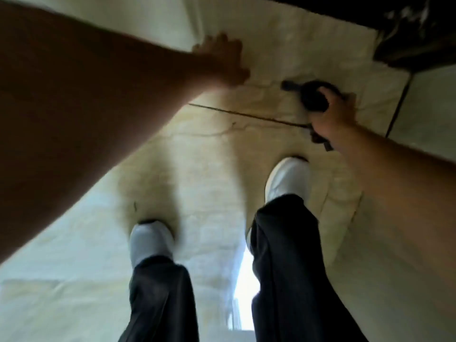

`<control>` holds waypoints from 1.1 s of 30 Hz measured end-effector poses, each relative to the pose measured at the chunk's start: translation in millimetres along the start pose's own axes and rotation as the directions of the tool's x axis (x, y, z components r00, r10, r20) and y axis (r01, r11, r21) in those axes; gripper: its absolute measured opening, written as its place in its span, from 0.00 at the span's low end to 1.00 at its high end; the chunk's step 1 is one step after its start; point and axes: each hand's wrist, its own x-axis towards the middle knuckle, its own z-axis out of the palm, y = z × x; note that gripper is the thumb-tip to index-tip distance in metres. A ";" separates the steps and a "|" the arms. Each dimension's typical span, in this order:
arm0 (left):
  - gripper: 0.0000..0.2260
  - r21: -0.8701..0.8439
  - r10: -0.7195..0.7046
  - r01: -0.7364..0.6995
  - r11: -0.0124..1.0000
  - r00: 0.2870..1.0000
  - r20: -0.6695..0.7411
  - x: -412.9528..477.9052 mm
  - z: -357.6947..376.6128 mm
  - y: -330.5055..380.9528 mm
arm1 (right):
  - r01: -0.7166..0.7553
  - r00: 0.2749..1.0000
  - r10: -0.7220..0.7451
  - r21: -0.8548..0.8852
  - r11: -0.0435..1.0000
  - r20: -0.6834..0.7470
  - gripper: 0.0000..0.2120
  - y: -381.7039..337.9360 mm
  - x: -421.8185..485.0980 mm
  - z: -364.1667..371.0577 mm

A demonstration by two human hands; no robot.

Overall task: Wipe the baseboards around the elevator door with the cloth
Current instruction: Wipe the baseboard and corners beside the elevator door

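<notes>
- The picture is blurry, and the camera looks straight down at a shiny, pale cream stone floor [197, 169].
- The right hand [335, 114] is closed tight around a dark, bunched-up cloth [313, 95].
- The cloth sticks out above the hand, and a small dark bit pokes out to the left. Another dark bit hangs below the hand by the wrist.
- The cloth is held above the floor, near the top right of the view. I cannot tell if it touches the floor.
- The left hand [222, 60] is open with the fingers spread. It holds nothing. It reaches toward the top of the view, by a pale wall strip [195, 16].
- I cannot tell if the left hand touches anything.
- A thin dark line [246, 116] runs across the floor between the two hands.
- A dark, shiny patch [414, 33] sits in the top right corner.
- Two white shoes [288, 178] and dark trouser legs [291, 267] stand on the floor below the hands. The right shoe is further forward than the left.
</notes>
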 end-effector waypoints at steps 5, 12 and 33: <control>0.27 -0.092 -0.173 0.200 0.975 0.955 0.239 -160.9 13.9 -29.8 | -0.025 0.823 0.063 -0.074 0.997 0.565 0.15 -54.0 -94.9 -77.9; 0.21 -0.141 -0.163 0.218 0.966 0.931 0.326 -297.4 -104.9 -86.0 | 0.141 0.739 -0.121 0.023 0.990 0.663 0.19 -200.3 -243.9 -125.7; 0.20 -0.437 -0.552 0.584 0.684 0.806 0.213 -234.3 -215.2 -360.2 | 0.527 0.641 -0.484 0.117 0.842 0.596 0.09 -631.1 -228.8 -83.2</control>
